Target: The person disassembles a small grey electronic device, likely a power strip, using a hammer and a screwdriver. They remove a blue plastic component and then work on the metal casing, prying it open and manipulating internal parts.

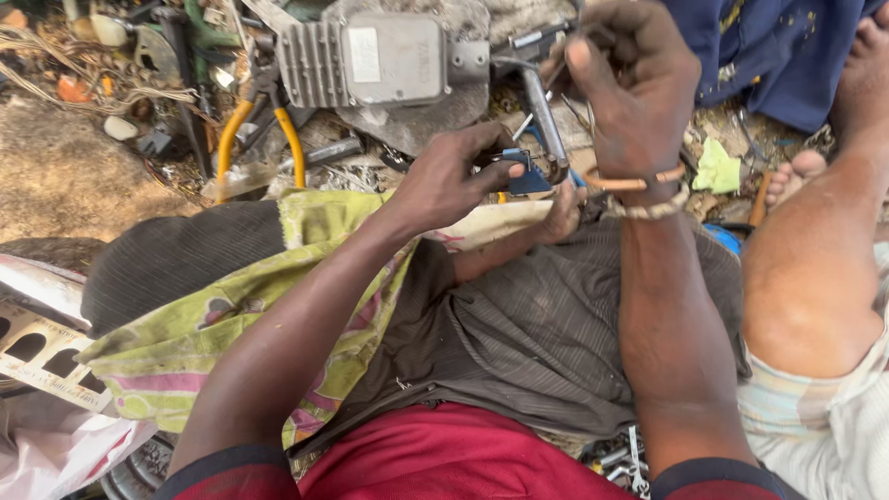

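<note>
Cluttered ground spreads beyond my lap; my left hand (454, 181) pinches a blue part (524, 173), my right hand (630, 88) clamps a metal tool (544, 120) against it, work unfinished.

**Inspector A:** Position of the hands?

**Inspector B:** The left hand (454, 181) and right hand (630, 88) meet beyond the knees, over the ground (65, 171). A small clamp-like part (525, 174) sits between the left fingers; a metal tool (544, 118) runs down from the right hand to it.

**Inspector A:** Beyond them?

**Inspector B:** A finned metal housing (384, 60) lies behind the left hand, on a flat stone (421, 116). Pliers (259, 130) lie left of that stone; a wire tangle (65, 69) lies further left.

**Inspector A:** Right side?

**Inspector B:** Another person's leg (815, 268) lies right of the right forearm, its foot (796, 171) beside the wrist.
</note>
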